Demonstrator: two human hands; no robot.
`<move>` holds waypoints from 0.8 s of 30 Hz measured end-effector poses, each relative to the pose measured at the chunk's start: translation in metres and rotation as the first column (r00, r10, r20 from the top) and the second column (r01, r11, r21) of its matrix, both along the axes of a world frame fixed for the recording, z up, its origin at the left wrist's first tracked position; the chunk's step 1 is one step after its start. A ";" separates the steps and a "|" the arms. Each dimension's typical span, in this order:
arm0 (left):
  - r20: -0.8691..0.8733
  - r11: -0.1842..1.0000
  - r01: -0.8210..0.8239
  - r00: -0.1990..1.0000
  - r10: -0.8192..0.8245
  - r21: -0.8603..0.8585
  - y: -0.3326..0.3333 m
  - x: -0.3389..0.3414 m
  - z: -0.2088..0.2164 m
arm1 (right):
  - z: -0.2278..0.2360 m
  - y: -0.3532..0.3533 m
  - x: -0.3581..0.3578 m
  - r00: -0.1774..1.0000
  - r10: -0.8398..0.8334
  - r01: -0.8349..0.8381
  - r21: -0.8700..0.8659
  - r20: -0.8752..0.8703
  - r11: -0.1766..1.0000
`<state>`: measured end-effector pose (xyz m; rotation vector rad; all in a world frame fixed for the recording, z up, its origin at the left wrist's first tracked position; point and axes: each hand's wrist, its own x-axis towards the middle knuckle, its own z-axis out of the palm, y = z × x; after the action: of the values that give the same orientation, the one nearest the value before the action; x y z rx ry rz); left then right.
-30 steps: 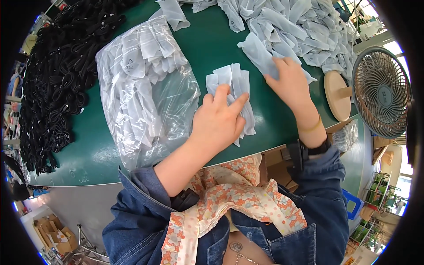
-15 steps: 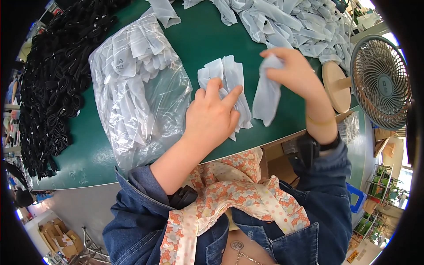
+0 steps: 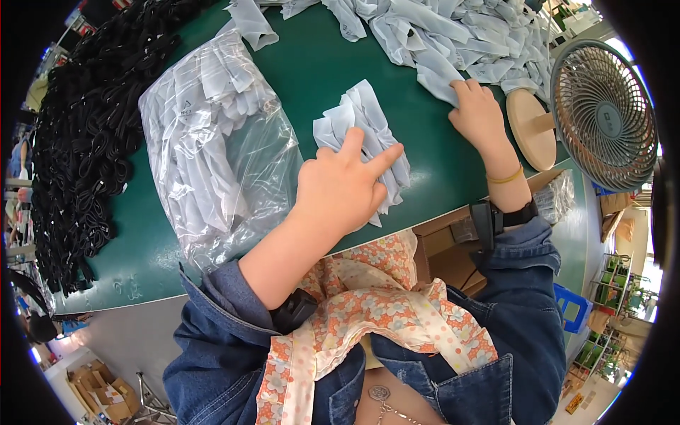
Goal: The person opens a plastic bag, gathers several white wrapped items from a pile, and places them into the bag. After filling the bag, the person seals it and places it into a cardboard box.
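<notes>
My left hand [image 3: 343, 180] lies on a small stack of frosted plastic packets [image 3: 372, 113] in the middle of the table, its index and middle fingers spread over them. The packets are long, narrow and whitish, and their contents do not show clearly. At the near edge of a large pile of such packets [image 3: 489, 32], my right hand [image 3: 479, 117] has its fingers curled on the end of one frosted plastic packet [image 3: 435, 79]. Left of the stack lies a big clear plastic bag [image 3: 273, 142], partly filled with similar packets.
Bundled black cords [image 3: 85, 156] are heaped along the left of the green table [image 3: 304, 64]. On the right stands a fan [image 3: 605, 117] with a round wooden base [image 3: 528, 131]. An open cardboard box [image 3: 443, 262] sits below the near table edge.
A packet that my right hand held beside the stack now lies on the stack under my left hand. My right hand has moved up and right to the large pile.
</notes>
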<state>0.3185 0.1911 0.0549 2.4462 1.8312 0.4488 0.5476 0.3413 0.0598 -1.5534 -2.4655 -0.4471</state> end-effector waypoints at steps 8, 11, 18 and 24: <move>-0.011 1.000 -0.013 1.000 0.014 0.013 0.001 -0.002 -0.007 | -0.003 -0.021 0.010 0.823 0.543 -0.567 0.222 0.165 0.793; -0.011 0.999 -0.022 1.000 0.023 0.024 0.001 -0.003 -0.008 | -0.008 -0.028 0.009 0.832 -0.191 -0.077 -0.449 -0.521 0.890; 0.548 0.987 -0.132 0.834 0.062 0.089 -0.021 -0.006 -0.016 | -0.009 -0.048 -0.048 0.797 -0.112 -0.164 -0.390 -0.594 0.906; 0.928 0.933 0.079 0.160 0.335 -0.350 -0.047 -0.030 -0.040 | 0.010 -0.085 -0.091 0.796 -0.139 -0.353 -0.638 -0.590 0.685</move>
<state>0.2887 0.1440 0.0153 1.0592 1.2385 1.2572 0.4567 0.2561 0.0699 -1.3975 -2.2416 1.0547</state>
